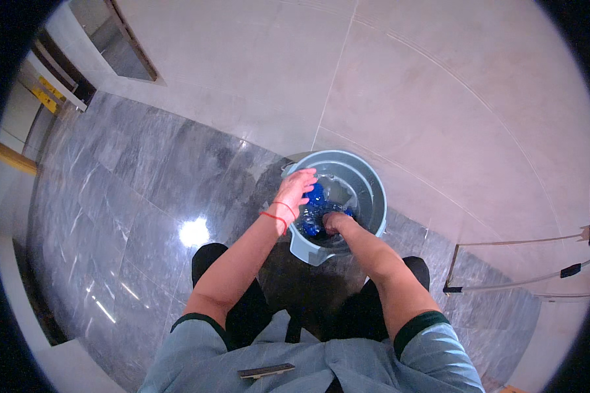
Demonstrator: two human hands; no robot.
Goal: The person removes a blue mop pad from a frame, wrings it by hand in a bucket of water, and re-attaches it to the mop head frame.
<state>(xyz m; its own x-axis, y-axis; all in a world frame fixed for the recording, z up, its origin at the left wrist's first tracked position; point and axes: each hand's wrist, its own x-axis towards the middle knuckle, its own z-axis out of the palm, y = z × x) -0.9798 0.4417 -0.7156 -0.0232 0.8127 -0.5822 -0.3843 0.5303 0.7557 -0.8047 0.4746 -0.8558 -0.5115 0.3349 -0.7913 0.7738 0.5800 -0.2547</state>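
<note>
A light blue plastic bucket (376, 196) with water in it stands on the floor before me, against the wall. Wet, bright blue material (315, 195), perhaps cloth, lies bunched in the water. My left hand (295, 189), with red cords around its wrist, is over the bucket's left side beside the blue material; its fingers are spread and hold nothing that I can see. Lower in the bucket, my right hand (337, 222) reaches down among the blue material. Its fingers are hidden, so whether it grips anything is unclear.
Grey marble-look tiles (142, 196) cover the floor, with a bright light reflection to the left. A pale tiled wall (423, 98) rises behind the bucket. A hose or cable (521, 281) runs at the right. My knees flank the bucket's near side.
</note>
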